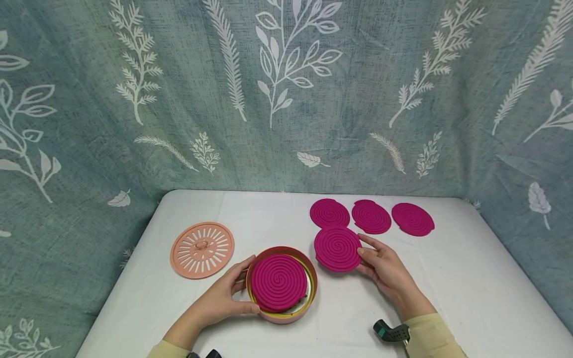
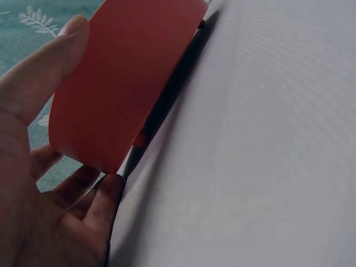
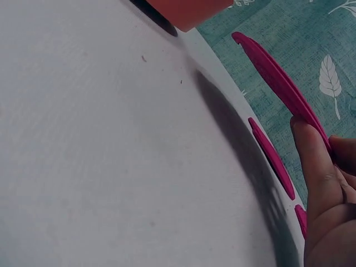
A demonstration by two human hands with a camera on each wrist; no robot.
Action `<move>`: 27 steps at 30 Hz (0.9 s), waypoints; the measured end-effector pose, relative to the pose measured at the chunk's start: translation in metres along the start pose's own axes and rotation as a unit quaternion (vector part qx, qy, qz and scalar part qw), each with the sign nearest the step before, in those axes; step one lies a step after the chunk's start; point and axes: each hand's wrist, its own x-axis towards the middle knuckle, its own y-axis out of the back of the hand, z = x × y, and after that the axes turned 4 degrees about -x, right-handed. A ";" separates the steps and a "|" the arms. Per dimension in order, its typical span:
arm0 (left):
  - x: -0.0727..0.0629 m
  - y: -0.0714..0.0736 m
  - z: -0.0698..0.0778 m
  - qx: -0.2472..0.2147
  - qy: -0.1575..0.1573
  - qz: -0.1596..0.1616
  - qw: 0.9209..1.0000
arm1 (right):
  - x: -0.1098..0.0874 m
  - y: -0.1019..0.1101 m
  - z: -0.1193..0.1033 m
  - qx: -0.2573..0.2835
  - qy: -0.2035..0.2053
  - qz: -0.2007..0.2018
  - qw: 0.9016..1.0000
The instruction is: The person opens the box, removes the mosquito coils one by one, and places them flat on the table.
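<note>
A round orange-pink tin (image 1: 314, 293) with a gold inside stands on the table and holds a magenta spiral mosquito coil (image 1: 279, 282). My left hand (image 1: 228, 293) grips the tin's left side, thumb at the front and fingers behind. In the left wrist view, the tin's wall (image 2: 122, 78) sits between thumb and fingers, with small feet under its lower edge. My right hand (image 1: 384, 266) pinches another mosquito coil (image 1: 337, 249) by its right edge. This coil is held above the table, as the right wrist view shows its thin edge (image 3: 278, 78) over a shadow.
At the back right lie three more magenta coils, a left one (image 1: 329, 213), a middle one (image 1: 371, 217) and a right one (image 1: 413, 219). A slotted orange-pink lid (image 1: 183, 253) with a small ring on top lies left of the tin. Patterned cloth (image 1: 286, 149) hangs behind the white table (image 1: 250, 214).
</note>
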 end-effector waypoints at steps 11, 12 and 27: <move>-0.001 -0.001 0.001 0.002 0.002 0.002 1.000 | 0.001 0.000 0.011 -0.012 -0.021 0.005 1.000; -0.001 -0.001 0.001 0.002 0.003 0.002 1.000 | 0.001 0.000 0.011 -0.014 -0.022 0.005 1.000; -0.001 0.000 -0.001 0.002 -0.001 -0.001 1.000 | 0.001 -0.001 0.016 -0.038 -0.027 0.006 0.999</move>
